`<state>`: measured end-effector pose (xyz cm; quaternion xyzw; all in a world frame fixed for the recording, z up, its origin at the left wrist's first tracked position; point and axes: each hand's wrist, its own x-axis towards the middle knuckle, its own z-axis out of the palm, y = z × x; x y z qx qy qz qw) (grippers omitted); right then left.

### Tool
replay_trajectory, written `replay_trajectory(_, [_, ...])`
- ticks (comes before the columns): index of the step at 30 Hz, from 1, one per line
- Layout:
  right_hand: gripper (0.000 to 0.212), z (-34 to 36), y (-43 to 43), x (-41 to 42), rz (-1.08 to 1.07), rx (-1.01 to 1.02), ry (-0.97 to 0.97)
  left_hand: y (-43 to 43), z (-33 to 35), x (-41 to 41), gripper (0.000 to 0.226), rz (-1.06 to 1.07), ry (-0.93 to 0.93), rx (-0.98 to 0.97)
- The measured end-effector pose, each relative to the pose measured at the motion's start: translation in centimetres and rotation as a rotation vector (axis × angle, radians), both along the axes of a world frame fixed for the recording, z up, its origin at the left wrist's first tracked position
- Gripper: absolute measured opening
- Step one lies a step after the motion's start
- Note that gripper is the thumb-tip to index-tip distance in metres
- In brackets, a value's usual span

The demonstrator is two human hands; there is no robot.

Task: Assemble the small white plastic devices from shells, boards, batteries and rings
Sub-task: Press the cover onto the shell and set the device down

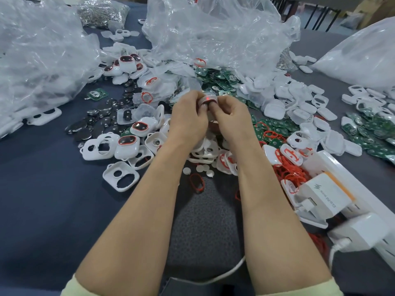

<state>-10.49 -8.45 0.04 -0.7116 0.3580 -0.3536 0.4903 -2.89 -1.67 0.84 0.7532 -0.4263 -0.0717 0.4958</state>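
My left hand (189,116) and my right hand (229,117) meet above the middle of the table and together pinch one small white device (208,99) with a red glow on its face. Their fingers curl round it from both sides and hide most of it. White front shells (120,175) with oval holes lie at the left. Dark coin batteries (94,122) spread beyond them. Green boards (215,80) are heaped past my hands. Red rings (286,169) pile at the right, and one red ring (196,182) lies between my forearms. Several finished devices (127,143) sit left of my hands.
Crumpled clear plastic bags (213,33) rise at the back and on the left (38,60). Plain white back shells (284,97) are heaped at the right, with more boards (372,133) farther right. A white power strip with chargers (327,199) lies at the near right.
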Motion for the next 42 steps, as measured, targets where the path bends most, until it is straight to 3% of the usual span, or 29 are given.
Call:
replay_trajectory(5, [0.015,0.6,0.7,0.3,0.003,-0.174,-0.009,0.4,0.1,-0.1,0.016,0.084,0.069,-0.156])
replay_trajectory(9, [0.013,0.6,0.5,-0.4,-0.032,-0.231,0.002,0.6,0.0,0.3,0.023,0.054,0.076,-0.116])
replay_trajectory(14, [0.014,1.3,0.6,-0.9,0.118,0.129,-0.146,0.8,0.2,0.5,0.011,-0.055,0.628,-0.298])
replay_trajectory(16, [0.007,1.3,0.5,-1.0,0.116,0.153,-0.164,0.7,0.0,0.7,0.006,-0.038,0.632,-0.275])
replay_trajectory(17, [0.006,1.3,0.4,-1.1,0.101,0.115,-0.139,0.7,0.0,0.7,0.014,-0.030,0.621,-0.233])
replay_trajectory(18, [0.009,1.0,0.3,-1.2,0.087,0.070,-0.098,0.6,-0.2,0.8,0.020,-0.025,0.607,-0.177])
replay_trajectory(21, [0.031,0.5,0.3,-1.0,0.066,0.009,0.041,0.3,-0.3,0.7,0.009,-0.017,0.451,-0.007])
replay_trajectory(24, [0.046,0.3,-0.1,-0.6,0.052,0.014,0.142,-0.2,-0.3,0.5,0.006,0.029,0.368,0.056])
replay_trajectory(28, [0.044,0.6,0.2,-0.4,0.023,-0.041,0.202,-0.1,-0.1,0.2,0.012,0.035,0.339,0.030])
replay_trajectory(32, [0.037,3.0,1.3,1.3,-0.010,-0.150,0.078,0.8,1.4,1.8,0.016,0.090,0.319,-0.204])
replay_trajectory(34, [0.030,4.9,1.5,4.0,0.000,-0.289,0.122,1.3,2.4,4.0,0.013,0.157,0.399,-0.310])
replay_trajectory(36, [0.025,6.3,1.7,7.5,0.041,-0.379,0.186,1.7,3.2,6.7,0.015,0.229,0.591,-0.399])
replay_trajectory(39, [0.023,6.5,2.6,12.9,0.106,-0.319,0.179,2.2,4.0,10.7,0.023,0.320,0.721,-0.402])
replay_trajectory(42, [0.024,5.7,3.4,17.4,0.053,-0.199,0.067,2.5,4.9,13.6,0.009,0.360,0.787,-0.353])
